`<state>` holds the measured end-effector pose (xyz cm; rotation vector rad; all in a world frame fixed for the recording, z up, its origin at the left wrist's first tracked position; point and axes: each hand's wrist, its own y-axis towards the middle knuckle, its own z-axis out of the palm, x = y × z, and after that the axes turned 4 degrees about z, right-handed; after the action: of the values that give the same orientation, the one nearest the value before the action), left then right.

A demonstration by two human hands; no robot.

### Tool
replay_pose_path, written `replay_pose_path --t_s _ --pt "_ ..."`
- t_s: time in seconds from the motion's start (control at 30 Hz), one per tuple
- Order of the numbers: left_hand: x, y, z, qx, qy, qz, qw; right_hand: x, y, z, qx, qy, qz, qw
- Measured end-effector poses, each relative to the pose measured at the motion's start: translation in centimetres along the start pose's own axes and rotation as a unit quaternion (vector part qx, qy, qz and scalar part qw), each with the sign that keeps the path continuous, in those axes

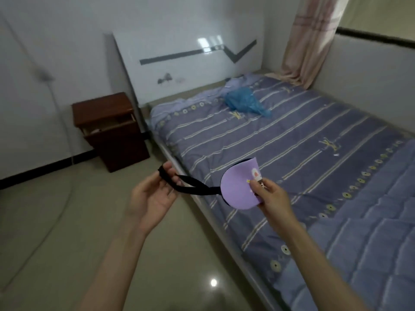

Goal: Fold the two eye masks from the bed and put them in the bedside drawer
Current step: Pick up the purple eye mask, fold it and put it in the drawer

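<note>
Dark brown wood forms the bedside cabinet (107,129), which is seen at the far left against the wall, beside the head of the bed (280,153). Its top drawer (110,125) is observed pulled partly out; something pale is glimpsed inside, but the contents cannot be identified.

The left hand (155,194) is held palm up over the floor, fingers closed narrowly on the black strap (190,187), which is drawn taut across to the purple eye mask (238,187). The mask is held in the air just off the bed's near edge, already doubled over on itself, and is pinched at its lower right edge between the thumb and fingers of the right hand (269,196).

The step in hand is judged to be the tidying of the strap onto the folded mask. It would be done best if the pinch on the fold is kept firm so that the halves do not spring apart, while the strap is wound or tucked flat against the mask rather than left trailing; a loose strap could catch on the drawer front.

Further right, a crumpled blue item (244,102) is noted near the head of the bed. Whether it is the second mask cannot be told. Only one mask is confirmed in view, and none is confirmed in the drawer.
</note>
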<state>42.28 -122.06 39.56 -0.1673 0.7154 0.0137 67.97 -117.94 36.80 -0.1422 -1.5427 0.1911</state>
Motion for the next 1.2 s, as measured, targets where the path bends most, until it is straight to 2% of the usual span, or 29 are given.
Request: replay_pose_path --t_s 0.07,0.17,0.27,0.4,0.57,0.73,0.83,0.9,0.97,1.07,1.2 --pt "-2.7 -0.8 -2.0 -0.039 0.127 0.043 0.99 0.3 -0.5 4.7 0.029 -0.057 -0.054 0.997" --pt "-6.6 -2.0 -4.3 -0.065 0.325 0.086 0.939 1.4 -0.7 11.0 0.106 -0.153 -0.14 0.973" --pt "-9.7 -2.6 -5.8 -0.051 0.417 0.108 0.901 2.0 -0.4 16.3 0.207 -0.209 -0.158 0.943" --pt "-12.8 -2.4 -7.7 -0.041 0.505 0.127 0.853 2.0 0.9 21.9 0.301 -0.288 -0.161 0.895" --pt "-16.0 -0.2 -11.1 -0.044 0.531 0.127 0.837 2.2 4.4 27.7 0.363 -0.347 -0.146 0.852" --pt "-19.7 5.1 -15.0 -0.067 0.552 0.104 0.825 3.4 9.8 34.6 0.409 -0.352 -0.134 0.831" --pt "-22.4 9.4 -17.4 -0.126 0.529 0.133 0.829 4.4 14.0 38.2 0.405 -0.301 -0.114 0.856" --pt "-24.2 12.2 -18.8 -0.184 0.483 0.16 0.841 4.9 17.2 39.9 0.41 -0.232 -0.042 0.881" --pt "-25.8 14.9 -20.0 -0.223 0.442 0.177 0.851 5.2 20.2 41.5 0.423 -0.198 0.019 0.884" --pt "-27.8 18.7 -21.6 -0.226 0.429 0.169 0.858 5.6 24.2 44.4 0.415 -0.189 0.041 0.889" --pt "-30.6 22.7 -24.0 -0.208 0.484 0.15 0.837 5.8 28.8 48.7 0.392 -0.197 0.023 0.898"
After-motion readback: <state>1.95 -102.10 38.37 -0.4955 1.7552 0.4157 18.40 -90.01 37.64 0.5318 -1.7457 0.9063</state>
